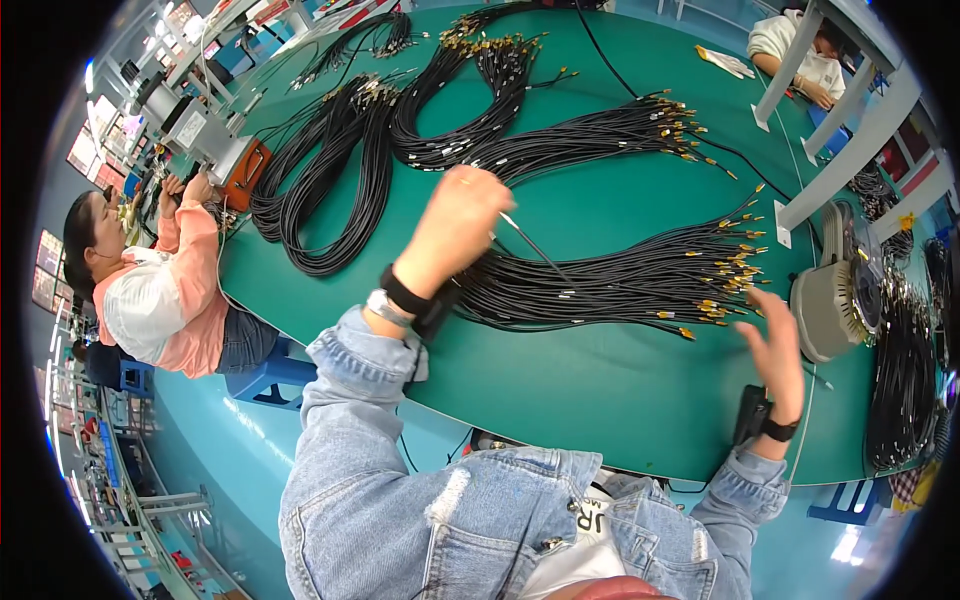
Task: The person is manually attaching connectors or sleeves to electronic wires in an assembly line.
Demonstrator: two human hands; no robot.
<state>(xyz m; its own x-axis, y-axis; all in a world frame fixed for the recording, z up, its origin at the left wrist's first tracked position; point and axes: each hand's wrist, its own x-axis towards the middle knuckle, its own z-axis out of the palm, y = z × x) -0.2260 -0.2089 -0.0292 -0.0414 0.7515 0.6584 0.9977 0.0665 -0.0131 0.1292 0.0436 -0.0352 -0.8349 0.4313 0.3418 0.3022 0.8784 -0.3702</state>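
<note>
Above the left end of a bundle of black cables (pixel 590 275), my left hand (pixel 458 222) is raised with its fingers closed. A single black cable (pixel 535 243) with a pale end runs from beside those fingers down to the bundle, and the hand appears to hold it. Gold-coloured connectors (pixel 735 268) fan out at the bundle's right end. My right hand (pixel 777 350) is just beside them, thumb and fingers apart, with nothing seen in it. Both wrists wear dark bands.
More looped black cable bundles (pixel 335 190) lie farther back on the green table (pixel 560 385). A grey-beige machine (pixel 830 290) stands at the right, near hanging cables (pixel 900 370). At the left a co-worker (pixel 150 290) works by an orange-based machine (pixel 245 175). Another person sits far right.
</note>
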